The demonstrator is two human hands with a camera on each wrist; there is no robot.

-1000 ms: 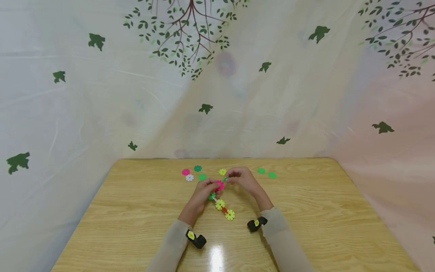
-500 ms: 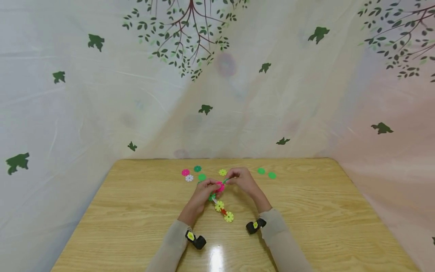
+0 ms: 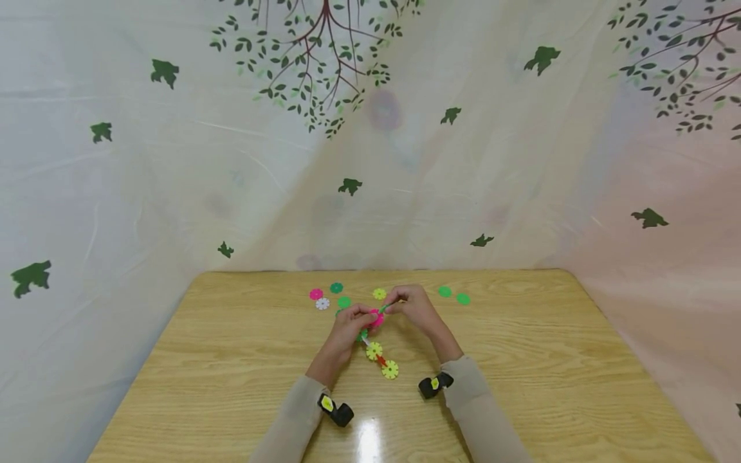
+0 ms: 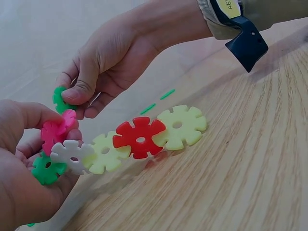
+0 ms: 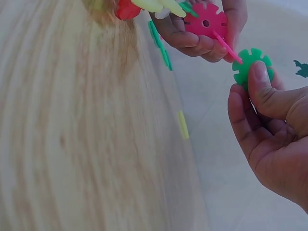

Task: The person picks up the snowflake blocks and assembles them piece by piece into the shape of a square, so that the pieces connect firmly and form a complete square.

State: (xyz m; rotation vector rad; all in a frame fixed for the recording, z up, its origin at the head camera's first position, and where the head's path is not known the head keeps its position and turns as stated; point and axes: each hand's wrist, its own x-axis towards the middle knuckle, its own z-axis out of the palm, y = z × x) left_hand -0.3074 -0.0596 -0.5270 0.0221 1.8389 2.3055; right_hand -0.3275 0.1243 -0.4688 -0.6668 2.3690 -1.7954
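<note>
My left hand [image 3: 349, 331] grips a chain of notched flower-shaped plastic discs near its pink end. In the left wrist view the chain runs from a green disc [image 4: 48, 169] through a white disc [image 4: 70, 157], a yellow disc [image 4: 107, 153] and a red disc [image 4: 139, 138] to a yellow end disc [image 4: 181, 127]. Two pink discs are slotted together at the held end, one face-on pink disc [image 5: 208, 20] and one edge-on pink disc [image 5: 225, 45]. My right hand [image 3: 413, 305] pinches a single green disc [image 5: 248, 64] between thumb and fingers, its rim right at the edge-on pink disc's tip.
Loose discs lie along the back of the wooden table [image 3: 521, 360]: a pink disc [image 3: 316, 294], a white disc [image 3: 322, 303], a teal disc [image 3: 336, 288], a green disc [image 3: 344, 301], a yellow disc [image 3: 379, 294] and two green discs on the right. A printed cloth [image 3: 278, 212] hangs behind.
The green disc in my right hand has tilted and now looks straighter beside the pink disc. The chain's yellow end has shifted slightly toward me. Both hands have barely moved.
</note>
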